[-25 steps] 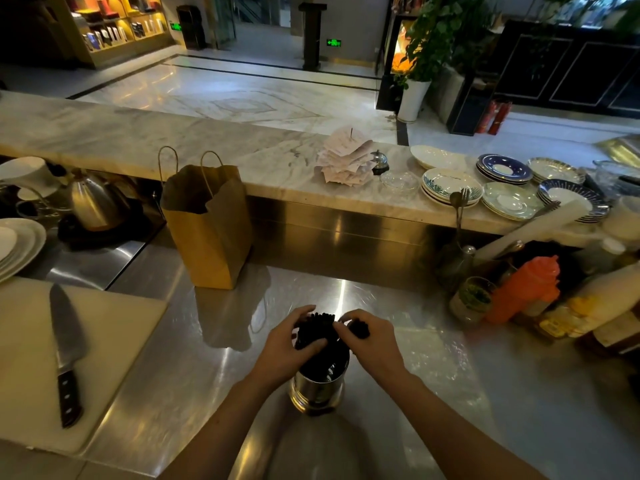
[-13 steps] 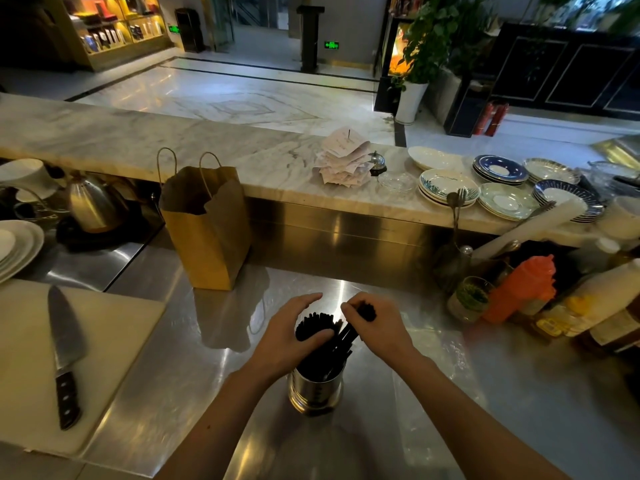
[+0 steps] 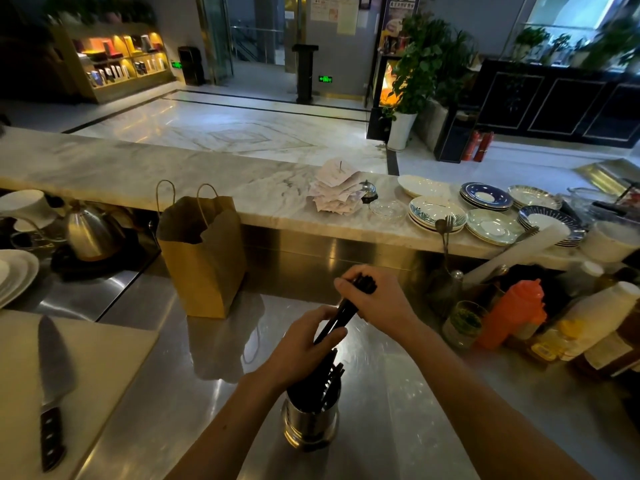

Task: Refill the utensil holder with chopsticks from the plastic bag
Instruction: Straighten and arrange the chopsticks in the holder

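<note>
A bundle of black chopsticks (image 3: 341, 315) slants from upper right down to lower left, its lower ends aimed into the utensil holder (image 3: 310, 422). The right hand (image 3: 379, 299) closes around the upper ends; the left hand (image 3: 304, 344) wraps the middle. The steel holder stands upright on the steel counter (image 3: 398, 393), already holding more black chopsticks. A brown paper bag (image 3: 204, 258) stands open behind, below a marble ledge (image 3: 173, 174) bearing plates (image 3: 436, 213).

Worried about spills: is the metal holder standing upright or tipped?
Upright: the holder stands on its base on the steel counter, chopsticks sticking up.
</note>
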The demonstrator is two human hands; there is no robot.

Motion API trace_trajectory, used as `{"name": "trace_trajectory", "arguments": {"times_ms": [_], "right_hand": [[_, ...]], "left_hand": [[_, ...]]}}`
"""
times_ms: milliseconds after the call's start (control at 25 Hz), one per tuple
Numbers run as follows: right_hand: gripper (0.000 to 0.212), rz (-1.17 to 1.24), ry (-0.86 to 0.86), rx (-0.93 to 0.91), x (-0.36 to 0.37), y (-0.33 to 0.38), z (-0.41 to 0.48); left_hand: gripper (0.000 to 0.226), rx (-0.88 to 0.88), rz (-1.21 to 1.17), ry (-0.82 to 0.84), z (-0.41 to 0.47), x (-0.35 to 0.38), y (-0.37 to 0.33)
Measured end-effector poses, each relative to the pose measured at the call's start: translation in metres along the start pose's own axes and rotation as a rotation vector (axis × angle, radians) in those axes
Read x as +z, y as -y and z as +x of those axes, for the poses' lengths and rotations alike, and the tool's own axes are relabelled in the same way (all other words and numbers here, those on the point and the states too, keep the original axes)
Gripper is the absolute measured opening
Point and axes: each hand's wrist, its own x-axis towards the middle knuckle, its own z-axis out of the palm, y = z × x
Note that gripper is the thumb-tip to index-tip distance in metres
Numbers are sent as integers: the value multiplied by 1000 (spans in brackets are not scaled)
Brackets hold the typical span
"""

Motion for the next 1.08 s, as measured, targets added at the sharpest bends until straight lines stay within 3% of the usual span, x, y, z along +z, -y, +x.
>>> {"name": "trace_trajectory", "arguments": {"times_ms": [280,440,600,1080], "right_hand": [[13,27,-3,-55,-17,42,39],[16,71,-112,-61,-17,60,54],[26,122,-204,-19,-12,77,64],[35,-118,-289,-37,10,87,72]], "left_hand": [[18,110,-293,-11,16,-17,-33],[21,160,-383,-41,26,-32,-54],[23,140,-481,-71,35,-47,-69],[35,40,-583,-98,31,-64,-98]]}}
